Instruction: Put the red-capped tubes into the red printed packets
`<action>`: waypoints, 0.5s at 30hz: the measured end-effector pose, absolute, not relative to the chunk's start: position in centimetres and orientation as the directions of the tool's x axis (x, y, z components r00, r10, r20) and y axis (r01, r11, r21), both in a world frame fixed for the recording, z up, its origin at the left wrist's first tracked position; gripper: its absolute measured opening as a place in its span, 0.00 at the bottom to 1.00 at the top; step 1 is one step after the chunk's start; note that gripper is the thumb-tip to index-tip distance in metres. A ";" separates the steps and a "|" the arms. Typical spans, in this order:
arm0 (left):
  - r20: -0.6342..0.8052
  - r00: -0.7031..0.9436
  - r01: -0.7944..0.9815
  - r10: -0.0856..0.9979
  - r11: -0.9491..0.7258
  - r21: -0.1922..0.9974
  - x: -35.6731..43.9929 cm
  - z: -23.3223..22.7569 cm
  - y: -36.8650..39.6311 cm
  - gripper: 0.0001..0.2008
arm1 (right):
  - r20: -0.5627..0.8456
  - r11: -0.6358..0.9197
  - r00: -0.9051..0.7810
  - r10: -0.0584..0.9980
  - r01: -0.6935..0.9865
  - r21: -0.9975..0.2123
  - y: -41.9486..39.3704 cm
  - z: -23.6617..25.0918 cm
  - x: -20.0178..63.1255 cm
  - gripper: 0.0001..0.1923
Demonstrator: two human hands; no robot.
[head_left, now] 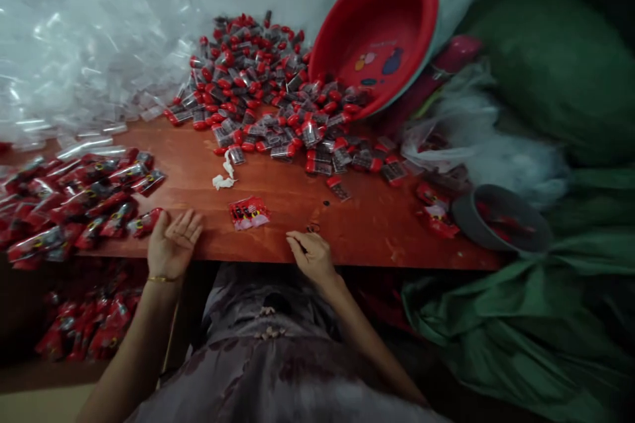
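My left hand lies palm up at the table's front edge with its fingers stretched out and nothing in the palm. Its thumb side is close to a red wrapped packet at the edge of a heap of red packets. My right hand rests at the same edge, fingers curled in; what they hold, if anything, is hidden. Just beyond its knuckles is a small dark loop. Between the hands a flat red printed sachet lies on the wooden table.
A pile of clear red-capped little bottles spreads across the back, beside a tilted red basin. Clear plastic tubes are heaped at left. White scraps lie mid-table. At right are a grey bowl and green cloth.
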State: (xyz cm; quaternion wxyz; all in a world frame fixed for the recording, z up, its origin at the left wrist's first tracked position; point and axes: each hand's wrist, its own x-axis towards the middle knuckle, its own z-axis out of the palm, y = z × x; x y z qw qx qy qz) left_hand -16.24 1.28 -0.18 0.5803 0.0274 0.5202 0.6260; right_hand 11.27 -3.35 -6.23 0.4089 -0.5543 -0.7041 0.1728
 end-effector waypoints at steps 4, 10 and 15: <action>-0.259 -0.410 -0.187 0.875 0.197 0.962 -11.8 -1.3 1.5 0.13 | 0.358 0.271 0.027 0.933 0.601 -0.752 -3.3 -6.4 11.7 0.12; 0.195 -0.020 0.768 0.981 -0.110 0.631 -10.3 -2.9 2.6 0.21 | 0.367 0.290 0.024 0.930 0.566 -0.772 -3.3 -6.5 11.8 0.11; 0.115 0.131 0.863 0.985 -0.170 0.476 -8.5 -4.0 3.6 0.23 | 0.423 0.345 -0.018 0.906 0.612 -0.712 -3.3 -6.6 11.7 0.10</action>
